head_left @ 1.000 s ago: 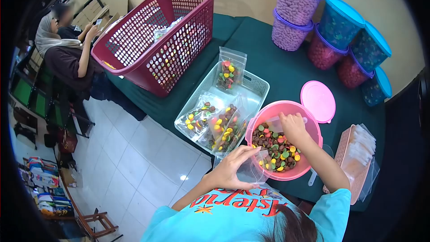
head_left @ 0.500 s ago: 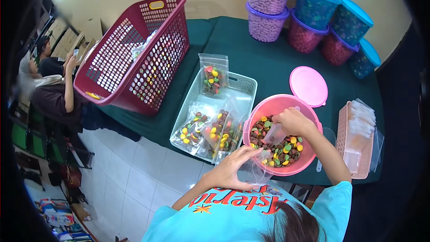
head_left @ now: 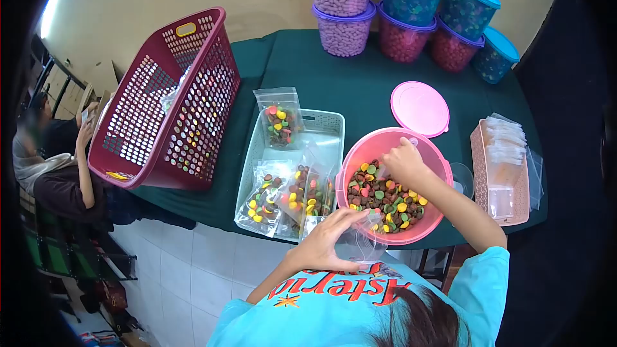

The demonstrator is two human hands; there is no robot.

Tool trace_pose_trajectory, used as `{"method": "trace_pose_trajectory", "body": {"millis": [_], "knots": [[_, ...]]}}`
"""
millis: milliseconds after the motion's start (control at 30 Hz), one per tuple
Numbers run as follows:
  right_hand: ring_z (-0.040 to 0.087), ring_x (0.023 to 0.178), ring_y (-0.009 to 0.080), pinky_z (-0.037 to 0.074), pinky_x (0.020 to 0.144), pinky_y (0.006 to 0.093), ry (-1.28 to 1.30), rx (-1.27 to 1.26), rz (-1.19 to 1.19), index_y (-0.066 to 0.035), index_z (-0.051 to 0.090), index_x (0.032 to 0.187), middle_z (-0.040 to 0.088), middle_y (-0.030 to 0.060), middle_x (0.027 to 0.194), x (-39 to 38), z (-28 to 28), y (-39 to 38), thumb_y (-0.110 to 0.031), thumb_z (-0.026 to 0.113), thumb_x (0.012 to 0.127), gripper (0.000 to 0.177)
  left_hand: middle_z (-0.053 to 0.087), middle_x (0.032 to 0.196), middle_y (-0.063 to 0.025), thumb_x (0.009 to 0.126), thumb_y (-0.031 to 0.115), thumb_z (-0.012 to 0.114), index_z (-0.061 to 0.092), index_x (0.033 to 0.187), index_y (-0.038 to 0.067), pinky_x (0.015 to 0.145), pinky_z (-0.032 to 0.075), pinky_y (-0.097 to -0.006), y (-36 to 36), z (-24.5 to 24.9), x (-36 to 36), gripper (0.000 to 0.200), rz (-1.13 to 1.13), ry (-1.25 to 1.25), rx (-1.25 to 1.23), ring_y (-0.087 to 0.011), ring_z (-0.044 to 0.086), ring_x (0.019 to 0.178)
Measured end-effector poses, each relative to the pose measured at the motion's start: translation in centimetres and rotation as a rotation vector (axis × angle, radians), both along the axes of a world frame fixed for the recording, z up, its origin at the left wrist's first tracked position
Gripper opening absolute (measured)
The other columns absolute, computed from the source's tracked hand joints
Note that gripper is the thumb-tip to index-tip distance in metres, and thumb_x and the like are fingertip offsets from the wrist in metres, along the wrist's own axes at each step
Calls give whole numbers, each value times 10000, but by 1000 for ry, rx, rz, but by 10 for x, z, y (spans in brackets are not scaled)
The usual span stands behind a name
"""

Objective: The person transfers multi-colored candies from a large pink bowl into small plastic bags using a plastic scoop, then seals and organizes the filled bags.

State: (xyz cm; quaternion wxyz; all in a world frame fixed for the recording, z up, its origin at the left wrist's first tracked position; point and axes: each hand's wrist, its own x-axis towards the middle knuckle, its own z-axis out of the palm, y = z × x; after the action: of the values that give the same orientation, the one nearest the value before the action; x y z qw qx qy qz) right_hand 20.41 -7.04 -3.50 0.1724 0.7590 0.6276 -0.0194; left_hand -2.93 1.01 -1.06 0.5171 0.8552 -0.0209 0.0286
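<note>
My left hand (head_left: 324,241) pinches a clear zip bag (head_left: 361,243) at the near rim of a pink bowl (head_left: 355,157). The bowl holds brown, yellow, green and pink candies (head_left: 379,198). My right hand (head_left: 405,162) is inside the bowl at its far side, curled over a small clear scoop that is mostly hidden under the fingers. Left of the bowl, a grey tray (head_left: 324,121) holds several filled candy bags (head_left: 283,194), and one filled bag (head_left: 280,119) stands upright at its far end.
The pink lid (head_left: 420,108) lies behind the bowl. A peach basket (head_left: 479,154) of empty bags stands at the right. A maroon laundry basket (head_left: 164,106) stands at the left. Stacked candy tubs (head_left: 340,0) line the wall. Another person (head_left: 54,177) sits at far left.
My right hand has drawn the scoop from the middle of the bowl to its far side. My left hand still holds the bag. The view has swung right.
</note>
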Motion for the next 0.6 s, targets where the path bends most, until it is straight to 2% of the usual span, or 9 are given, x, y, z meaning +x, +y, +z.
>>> {"method": "trace_pose_trajectory", "body": {"millis": [33, 167, 267, 333, 367, 433, 467, 533, 600], "knots": [[617, 685, 186, 378, 745, 324, 75, -77, -4, -102, 615, 728, 625, 51, 673, 3, 3, 0, -172, 640, 646, 110, 426, 1150, -165, 522, 351, 761, 372, 1255, 28, 898, 350, -380, -1, 1, -1, 890, 6, 1, -15, -299, 433, 1068], [620, 703, 216, 433, 711, 357, 141, -48, -36, -94, 622, 730, 620, 62, 663, 6, 7, 1, -155, 676, 599, 155, 425, 1144, -160, 495, 308, 760, 373, 1256, 32, 899, 346, -377, -3, -1, -2, 898, 38, -17, -34, -298, 432, 1062], [615, 715, 236, 462, 655, 378, 331, -106, -31, -98, 626, 720, 621, 76, 700, 0, 20, 1, -131, 680, 565, 168, 426, 1140, -160, 482, 291, 759, 373, 1256, 33, 901, 344, -374, -6, -1, -2, 903, 63, -16, -30, -297, 430, 1062], [610, 747, 243, 458, 633, 406, 361, -232, -75, -80, 624, 848, 622, 90, 726, 0, 12, 3, -230, 737, 542, 359, 426, 1143, -160, 477, 289, 762, 372, 1256, 31, 899, 345, -373, -8, 1, -2, 909, 80, -11, -37, -293, 430, 1064], [610, 747, 243, 458, 633, 406, 362, -233, -72, -80, 624, 848, 622, 90, 726, 2, 14, 1, -230, 737, 542, 359, 425, 1147, -159, 472, 286, 765, 372, 1256, 30, 898, 346, -371, -10, 2, -2, 914, 93, -6, -45, -289, 429, 1066], [604, 742, 264, 461, 643, 394, 561, -329, -170, -57, 628, 866, 619, 113, 739, 4, 29, 2, -192, 688, 576, 326, 426, 1151, -157, 468, 284, 771, 374, 1252, 24, 897, 348, -369, -12, -2, -4, 916, 114, -21, -47, -286, 431, 1067], [604, 742, 264, 461, 643, 394, 562, -329, -167, -57, 628, 866, 619, 113, 739, 6, 24, 0, -192, 688, 576, 326, 427, 1155, -156, 464, 282, 777, 377, 1248, 18, 895, 350, -366, -13, -4, -4, 919, 132, -38, -49, -282, 433, 1068], [598, 736, 279, 465, 635, 375, 814, -383, -23, -36, 629, 876, 614, 140, 749, 14, 9, -5, -141, 616, 599, 296, 445, 1139, -153, 464, 281, 784, 393, 1233, 12, 889, 355, -362, -14, -5, -6, 904, 153, -76, -50, -276, 445, 1056], [596, 729, 280, 463, 628, 371, 794, -380, -20, -30, 628, 880, 615, 148, 755, 17, 2, -8, -127, 591, 600, 299, 463, 1123, -150, 464, 279, 791, 408, 1219, 5, 882, 360, -357, -15, -4, -6, 889, 166, -111, -48, -271, 456, 1044]]}}
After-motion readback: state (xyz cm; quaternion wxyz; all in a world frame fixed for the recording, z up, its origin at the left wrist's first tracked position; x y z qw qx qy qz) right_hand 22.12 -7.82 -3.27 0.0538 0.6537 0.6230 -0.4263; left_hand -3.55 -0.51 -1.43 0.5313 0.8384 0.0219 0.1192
